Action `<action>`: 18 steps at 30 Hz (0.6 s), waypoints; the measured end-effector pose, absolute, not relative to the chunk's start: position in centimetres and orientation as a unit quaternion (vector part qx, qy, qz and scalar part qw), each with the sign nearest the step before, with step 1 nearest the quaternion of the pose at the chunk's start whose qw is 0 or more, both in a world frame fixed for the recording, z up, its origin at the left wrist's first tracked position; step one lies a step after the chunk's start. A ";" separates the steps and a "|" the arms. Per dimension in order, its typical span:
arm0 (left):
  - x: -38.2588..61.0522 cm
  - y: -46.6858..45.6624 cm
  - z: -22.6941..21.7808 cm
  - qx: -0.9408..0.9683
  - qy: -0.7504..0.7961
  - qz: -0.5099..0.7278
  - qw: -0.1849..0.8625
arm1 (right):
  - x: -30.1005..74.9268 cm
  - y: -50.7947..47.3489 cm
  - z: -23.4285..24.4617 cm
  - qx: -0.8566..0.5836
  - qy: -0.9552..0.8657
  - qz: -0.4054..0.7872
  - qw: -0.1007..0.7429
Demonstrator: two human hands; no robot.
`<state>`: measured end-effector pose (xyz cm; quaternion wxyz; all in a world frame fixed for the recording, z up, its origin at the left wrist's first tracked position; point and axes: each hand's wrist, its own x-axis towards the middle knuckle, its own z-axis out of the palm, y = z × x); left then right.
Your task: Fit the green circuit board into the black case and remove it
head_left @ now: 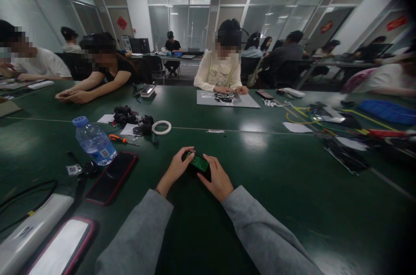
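Note:
A small green circuit board (199,162) with a dark edge or casing is held level just above or on the table, in the middle of the view. My left hand (179,165) grips its left end, thumb on top and fingers curled behind. At the other end, my right hand (217,177) pinches the board between thumb and fingers. Both hands are closed on it, and their fingers cover its two ends. Its underside is hidden.
To the left are a water bottle (94,141), a dark phone (112,178), a second phone (61,249), a white box (39,231) and an orange screwdriver (118,139). Behind lie cable bundles (125,116) and a white ring (161,127). A person (221,64) sits opposite; cables and a blue tray (388,111) lie right.

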<state>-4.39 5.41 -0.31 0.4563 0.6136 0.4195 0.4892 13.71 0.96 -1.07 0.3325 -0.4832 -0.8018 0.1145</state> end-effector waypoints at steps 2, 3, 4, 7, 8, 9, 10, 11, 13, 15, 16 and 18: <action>-4.4 5.3 -0.1 0.597 0.412 0.500 0.473 | 13.8 1.0 -0.8 -0.473 -0.803 0.132 0.339; -4.4 5.3 0.0 0.586 0.408 0.505 0.485 | 13.7 0.9 -0.7 -0.469 -0.804 0.139 0.339; -4.4 5.3 0.1 0.573 0.405 0.511 0.497 | 13.7 0.9 -0.5 -0.466 -0.805 0.144 0.338; -4.3 5.3 0.1 0.541 0.402 0.522 0.523 | 13.7 0.8 -0.3 -0.468 -0.810 0.140 0.323; -4.3 5.3 0.1 0.540 0.403 0.521 0.524 | 13.7 0.8 -0.3 -0.470 -0.813 0.136 0.315; -4.3 5.3 0.0 0.545 0.405 0.518 0.521 | 13.7 0.8 -0.2 -0.472 -0.816 0.132 0.307; -4.3 5.3 0.0 0.551 0.408 0.513 0.517 | 13.7 0.8 -0.3 -0.475 -0.818 0.128 0.299; -4.3 5.3 -0.1 0.558 0.410 0.509 0.512 | 13.7 0.8 -0.3 -0.477 -0.819 0.125 0.293; -4.3 5.3 -0.2 0.566 0.411 0.505 0.506 | 13.8 0.8 -0.4 -0.482 -0.819 0.121 0.287; -4.2 5.3 -0.1 0.563 0.410 0.507 0.508 | 13.8 0.7 -0.4 -0.483 -0.818 0.123 0.287; -4.2 5.3 -0.1 0.559 0.407 0.509 0.513 | 13.8 0.7 -0.5 -0.482 -0.817 0.129 0.290; -4.2 5.3 0.1 0.545 0.400 0.513 0.529 | 13.9 0.7 -0.4 -0.475 -0.808 0.152 0.313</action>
